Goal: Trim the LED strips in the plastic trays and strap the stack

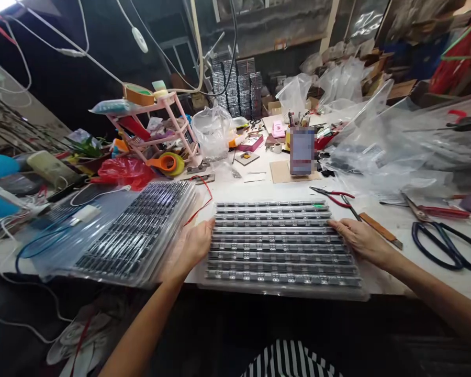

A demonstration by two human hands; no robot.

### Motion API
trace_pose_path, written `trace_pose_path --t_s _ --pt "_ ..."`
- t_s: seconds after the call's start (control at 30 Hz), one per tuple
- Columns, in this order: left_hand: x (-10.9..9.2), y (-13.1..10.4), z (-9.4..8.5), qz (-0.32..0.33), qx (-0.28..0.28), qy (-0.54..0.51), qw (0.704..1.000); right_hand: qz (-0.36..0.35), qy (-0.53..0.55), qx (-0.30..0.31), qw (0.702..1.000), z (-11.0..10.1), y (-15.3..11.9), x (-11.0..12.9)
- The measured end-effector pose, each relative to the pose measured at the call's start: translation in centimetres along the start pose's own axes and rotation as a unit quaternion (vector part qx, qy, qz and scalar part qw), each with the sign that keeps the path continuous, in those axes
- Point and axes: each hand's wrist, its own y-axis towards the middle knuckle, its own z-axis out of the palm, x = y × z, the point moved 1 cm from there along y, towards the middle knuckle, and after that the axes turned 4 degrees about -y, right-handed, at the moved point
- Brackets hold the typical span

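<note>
A clear plastic tray (275,238) with several rows of dark strips lies at the front edge of the white table, directly before me. My left hand (199,242) grips its left side, fingers closed at the rim. On the opposite side, my right hand (355,238) has its fingers closed on the tray's right edge. A small green mark shows on the tray's far right strip. To the left of my left hand sits a stack of similar filled trays (141,230), its top strips shining under the light.
Red-handled pliers (339,198), an orange-handled cutter (379,229) and large dark-handled scissors (447,241) lie right of the tray. Behind stand a pixelated upright device (302,151) and a pink rack (157,125). Plastic bags (377,162) cover the back right; cables hang overhead.
</note>
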Motion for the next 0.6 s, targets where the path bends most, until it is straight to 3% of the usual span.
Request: trace_pose_path --t_s 0.13,0.23,0.33,0.43,0.53,0.6 --pt "-0.5 0.4 1.7 -0.016 0.068 0.107 0.992 0.016 -0.167 0.066 0.984 0.6 0.9 -0.8" --pt "-1.1 -0.1 1.6 -0.011 0.084 0.148 0.985 0.047 -0.269 0.065 0.960 0.7 0.1 -0.6" --pt "-0.6 -2.6 1.6 -0.003 0.070 0.157 0.985 0.038 -0.225 -0.027 0.973 1.8 -2.9 -1.0" --pt "0.7 -5.6 2.3 0.017 0.018 0.117 0.993 -0.066 -0.143 -0.161 0.974 3.7 -6.2 -1.6" --pt "1.6 -6.7 3.2 0.026 -0.038 0.061 0.997 -0.101 -0.157 -0.207 0.960 5.4 -7.0 -1.3" --pt "1.7 -6.1 3.5 0.018 -0.038 0.038 0.998 -0.107 -0.169 -0.211 0.957 5.9 -6.0 -0.7"
